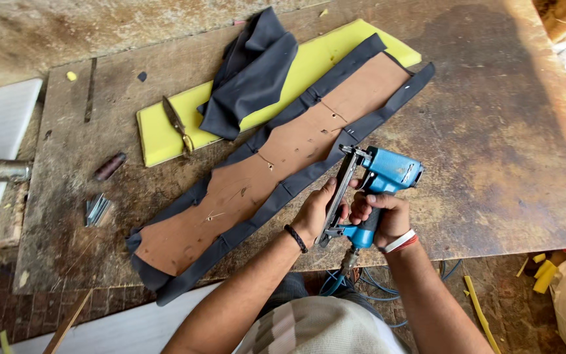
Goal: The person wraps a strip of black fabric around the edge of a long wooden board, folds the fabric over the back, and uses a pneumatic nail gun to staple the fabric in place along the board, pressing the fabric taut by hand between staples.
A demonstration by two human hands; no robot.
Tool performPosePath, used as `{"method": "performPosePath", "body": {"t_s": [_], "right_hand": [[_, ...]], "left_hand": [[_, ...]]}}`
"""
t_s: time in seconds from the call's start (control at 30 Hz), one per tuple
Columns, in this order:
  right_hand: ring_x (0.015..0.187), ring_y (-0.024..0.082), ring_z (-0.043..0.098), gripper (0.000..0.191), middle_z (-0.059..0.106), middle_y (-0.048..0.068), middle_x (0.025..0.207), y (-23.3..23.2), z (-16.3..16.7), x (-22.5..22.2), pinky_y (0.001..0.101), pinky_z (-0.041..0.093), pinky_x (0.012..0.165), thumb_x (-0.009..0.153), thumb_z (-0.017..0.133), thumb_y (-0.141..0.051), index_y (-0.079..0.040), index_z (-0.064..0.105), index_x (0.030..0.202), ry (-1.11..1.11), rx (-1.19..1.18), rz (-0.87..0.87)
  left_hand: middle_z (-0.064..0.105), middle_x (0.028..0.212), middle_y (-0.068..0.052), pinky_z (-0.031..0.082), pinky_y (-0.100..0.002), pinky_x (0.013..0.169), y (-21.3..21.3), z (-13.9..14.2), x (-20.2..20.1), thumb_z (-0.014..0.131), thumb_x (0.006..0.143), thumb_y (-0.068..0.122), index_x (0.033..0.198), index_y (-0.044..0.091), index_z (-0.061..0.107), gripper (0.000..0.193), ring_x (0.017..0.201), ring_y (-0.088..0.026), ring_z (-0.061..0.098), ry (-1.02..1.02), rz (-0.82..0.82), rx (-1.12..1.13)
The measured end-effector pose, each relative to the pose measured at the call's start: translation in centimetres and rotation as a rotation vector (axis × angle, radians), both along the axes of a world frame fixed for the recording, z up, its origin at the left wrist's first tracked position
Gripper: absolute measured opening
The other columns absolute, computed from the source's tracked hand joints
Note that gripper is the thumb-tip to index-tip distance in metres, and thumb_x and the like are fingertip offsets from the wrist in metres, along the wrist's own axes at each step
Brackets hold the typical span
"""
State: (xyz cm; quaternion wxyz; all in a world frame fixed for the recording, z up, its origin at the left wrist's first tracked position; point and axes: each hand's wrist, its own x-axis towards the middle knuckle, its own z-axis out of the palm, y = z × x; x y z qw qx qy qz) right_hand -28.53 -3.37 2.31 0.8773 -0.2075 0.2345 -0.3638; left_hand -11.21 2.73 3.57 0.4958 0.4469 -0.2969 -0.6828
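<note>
Head view: the right hand [382, 216] is wrapped around the grip of a blue pneumatic staple gun [369, 187], fingers closed on the handle, with an air hose trailing down from its base. The left hand [316, 213] pinches the gun's long metal magazine near its lower end — fingers pressed together on the rail, as if steadying or sliding it. The gun is held just above the near edge of the worktop [492, 164], its nose tilted up toward the long brown shaped panel [257, 183], which lies diagonally across the surface with dark grey fabric [296, 180] folded over its edges.

Judging from the grip, the step in hand is tending to the gun itself — checking or loading the magazine — rather than firing. The nose is just beside the fabric edge but not pressed down on it. A next staple would call for the left hand to come off the rail, pull the fabric taut, and the nose to sit flat on the folded border.

A loose bundle of staple strips [97, 210] lies well apart to the left; scissors [178, 124] rest on yellow foam [165, 134] beyond the panel.
</note>
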Motion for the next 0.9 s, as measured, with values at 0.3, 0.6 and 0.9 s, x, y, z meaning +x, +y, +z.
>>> {"method": "performPosePath", "body": {"t_s": [0.3,0.6,0.9], "right_hand": [[0.093,0.030,0.073,0.052,0.074,0.011,0.099,-4.9,-2.2,0.6,0.0430,0.057,0.085,0.078,0.082,-0.031,-0.012,0.069,0.125,1.699,-0.858,0.354],[0.118,0.031,0.067,0.077,0.069,0.009,0.129,-2.5,-11.6,-0.6,0.0432,0.056,0.096,0.083,0.075,-0.021,-0.038,0.051,0.154,1.984,-0.720,0.261],[0.101,0.020,0.069,0.040,0.073,0.008,0.111,-1.6,-5.7,14.3,0.0372,0.057,0.086,0.096,0.060,-0.040,-0.009,0.067,0.121,0.748,0.099,-0.304]], "left_hand": [[0.071,0.119,-0.012,0.054,-0.039,0.098,-6.0,-8.7,15.9,0.080,0.081,0.037,0.122,0.007,0.065,0.053,0.113,-0.027,0.068,-1.189,0.112,0.021],[0.072,0.124,-0.014,0.051,-0.043,0.104,-10.4,-10.3,29.1,0.089,0.065,0.039,0.117,0.010,0.072,0.063,0.118,-0.031,0.065,-1.311,-0.274,0.248],[0.060,0.136,-0.019,0.054,-0.045,0.100,-6.0,-2.1,22.1,0.084,0.079,0.042,0.131,0.003,0.056,0.071,0.121,-0.033,0.064,-1.344,-0.509,-0.241]]}}
